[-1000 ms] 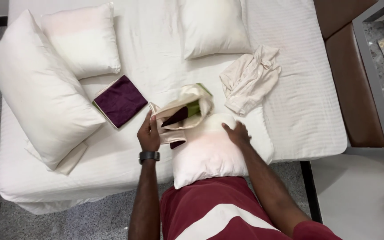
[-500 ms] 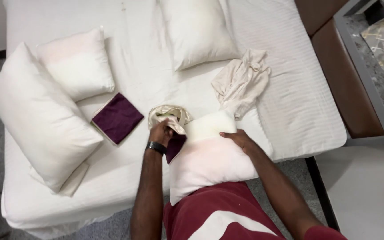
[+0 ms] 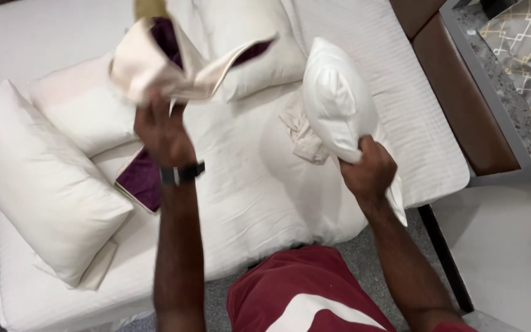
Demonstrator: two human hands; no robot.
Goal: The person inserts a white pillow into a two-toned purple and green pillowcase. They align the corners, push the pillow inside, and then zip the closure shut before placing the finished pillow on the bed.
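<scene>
Pillowcase (image 3: 173, 67) blurred, top cut off | left hand (image 3: 162, 132) clenched on it, raised over bed (image 3: 247, 184) | right hand (image 3: 369, 172) grips pillow (image 3: 339, 104) at its lower corner, long axis upright, tilted slightly left

So there's a bed (image 3: 247, 184) with a white striped sheet. Big pillow (image 3: 38, 184) sits at the left edge, a smaller one (image 3: 81, 104) just beside it toward the far side. A purple folded cloth (image 3: 142, 181) lies near them. Another pillow (image 3: 259, 61) is at the far middle, with a crumpled beige cloth (image 3: 302, 132) nearby.
</scene>
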